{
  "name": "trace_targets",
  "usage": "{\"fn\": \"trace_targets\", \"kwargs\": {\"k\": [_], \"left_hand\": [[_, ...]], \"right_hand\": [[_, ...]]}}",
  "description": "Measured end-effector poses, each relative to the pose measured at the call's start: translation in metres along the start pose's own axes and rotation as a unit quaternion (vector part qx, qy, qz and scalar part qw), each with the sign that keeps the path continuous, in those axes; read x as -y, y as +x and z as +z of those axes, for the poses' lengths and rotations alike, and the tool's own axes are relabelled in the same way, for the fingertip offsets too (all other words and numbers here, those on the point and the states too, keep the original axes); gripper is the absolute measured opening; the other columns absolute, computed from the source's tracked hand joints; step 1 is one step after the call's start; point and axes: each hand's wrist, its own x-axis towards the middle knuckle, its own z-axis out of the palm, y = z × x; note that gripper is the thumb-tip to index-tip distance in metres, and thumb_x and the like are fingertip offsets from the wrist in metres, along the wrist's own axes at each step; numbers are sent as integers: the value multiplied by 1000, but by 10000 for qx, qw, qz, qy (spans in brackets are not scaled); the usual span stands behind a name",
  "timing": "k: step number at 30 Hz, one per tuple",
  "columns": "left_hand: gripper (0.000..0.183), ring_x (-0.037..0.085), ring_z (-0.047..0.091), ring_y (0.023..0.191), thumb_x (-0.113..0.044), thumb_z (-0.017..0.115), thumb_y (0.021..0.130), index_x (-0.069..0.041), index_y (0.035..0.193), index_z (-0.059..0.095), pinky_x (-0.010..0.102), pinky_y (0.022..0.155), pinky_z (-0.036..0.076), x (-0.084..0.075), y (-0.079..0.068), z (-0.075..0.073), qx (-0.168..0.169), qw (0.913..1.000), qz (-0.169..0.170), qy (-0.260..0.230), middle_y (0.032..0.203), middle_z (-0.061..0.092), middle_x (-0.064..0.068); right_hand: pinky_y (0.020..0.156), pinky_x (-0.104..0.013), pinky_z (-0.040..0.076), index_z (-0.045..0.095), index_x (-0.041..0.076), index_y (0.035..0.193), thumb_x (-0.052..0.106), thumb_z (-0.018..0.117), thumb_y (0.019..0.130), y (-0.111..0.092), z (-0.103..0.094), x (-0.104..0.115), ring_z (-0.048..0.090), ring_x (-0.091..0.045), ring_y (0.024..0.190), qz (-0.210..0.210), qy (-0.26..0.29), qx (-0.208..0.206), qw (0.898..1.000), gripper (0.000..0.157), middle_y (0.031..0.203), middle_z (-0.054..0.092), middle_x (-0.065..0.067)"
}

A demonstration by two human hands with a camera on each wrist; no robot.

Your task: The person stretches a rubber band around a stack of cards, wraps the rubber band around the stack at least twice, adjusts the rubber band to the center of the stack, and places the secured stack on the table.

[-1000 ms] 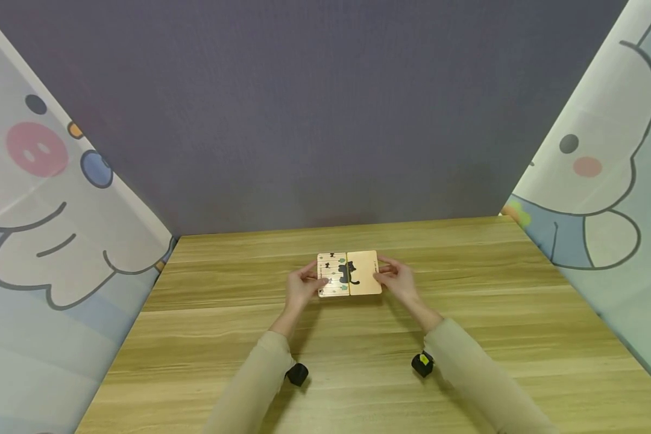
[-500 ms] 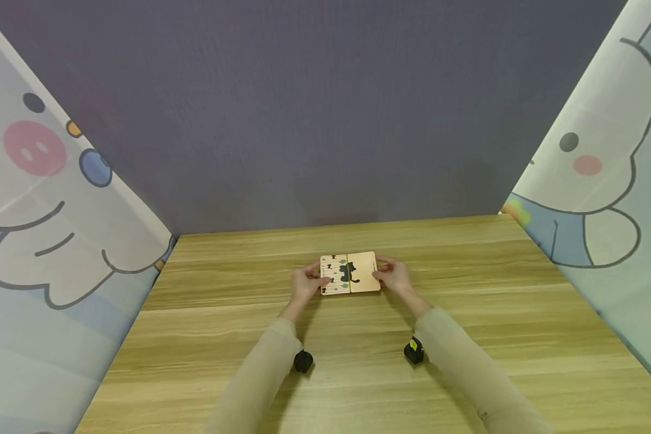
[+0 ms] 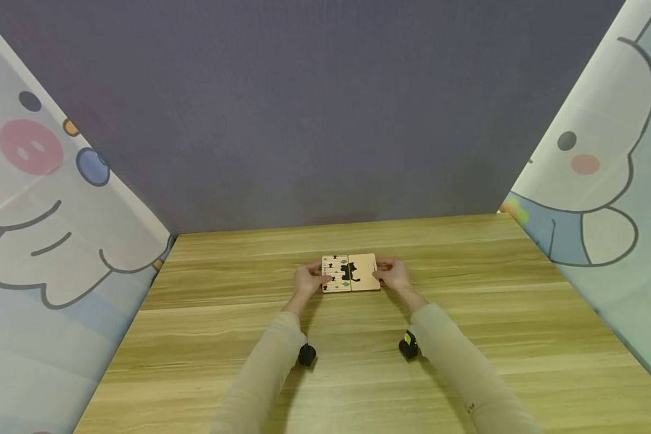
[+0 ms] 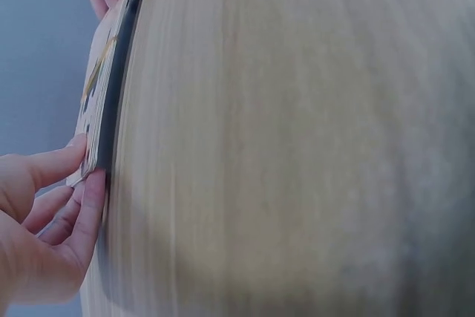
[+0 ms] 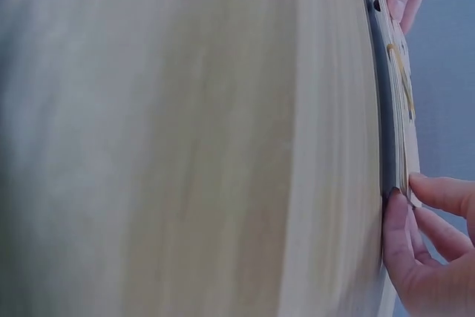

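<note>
A thin rectangular stack of sheets (image 3: pixel 363 277) lies flat between both hands, close over the wooden table. Its top has a striped half with small cats and a plain cream half; a black cat spans the middle. A yellow band (image 5: pixel 401 72) runs across the stack, and layered edges show in both wrist views. My left hand (image 3: pixel 307 281) pinches the left end, thumb (image 4: pixel 63 161) on top and fingers beneath. At the right end my right hand (image 3: pixel 393 276) pinches likewise, thumb (image 5: pixel 441 192) over the upper face. The stack's underside is mostly hidden.
The wood-grain table (image 3: pixel 352 386) extends around the hands. A dark grey panel (image 3: pixel 325 120) stands along its back edge. Cartoon-printed sheets (image 3: pixel 27 241) flank both sides. Small black wrist cameras (image 3: pixel 307 354) hang under the sleeves.
Both forearms have drawn slightly inward, and the left hand has shifted a little right. The stack, still pinched at both ends, looks slightly smaller and more level in the head view.
</note>
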Motion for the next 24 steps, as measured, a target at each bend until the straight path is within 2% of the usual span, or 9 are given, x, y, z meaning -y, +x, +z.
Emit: {"fn": "trace_targets", "kwargs": {"k": [11, 18, 21, 24], "left_hand": [[47, 9, 51, 43, 2, 73, 69, 4, 113, 57, 23, 46, 52, -2, -2, -3, 143, 9996, -173, 141, 69, 58, 9], [38, 17, 60, 53, 2, 70, 72, 7, 109, 59, 27, 50, 54, -3, -5, -7, 273, 9996, -31, -25, 78, 62, 16], [34, 22, 63, 62, -2, 67, 77, 8, 108, 59, 29, 52, 54, -5, -8, -10, 341, 9994, 56, 99, 83, 63, 18], [31, 27, 63, 66, -5, 65, 80, 9, 107, 59, 31, 52, 55, -7, -11, -15, 374, 9982, 274, 392, 85, 63, 20]], "right_hand": [[55, -27, 54, 58, -12, 105, -5, 61, 78, 0, -3, -5, 61, -15, 63, 106, -66, 3, 9999, 28, 91, 61, -25], [57, -26, 54, 57, -13, 106, -4, 61, 79, -1, -11, -6, 62, -20, 67, 97, -29, 0, 9999, 29, 94, 61, -25], [60, -27, 54, 56, -12, 109, -1, 60, 80, -3, -15, -5, 62, -22, 75, 104, 17, 1, 9999, 30, 98, 60, -24], [63, -29, 54, 56, -10, 110, 2, 59, 82, -6, -21, -4, 60, -27, 82, -94, -163, 12, 9998, 31, 98, 60, -22]]}}
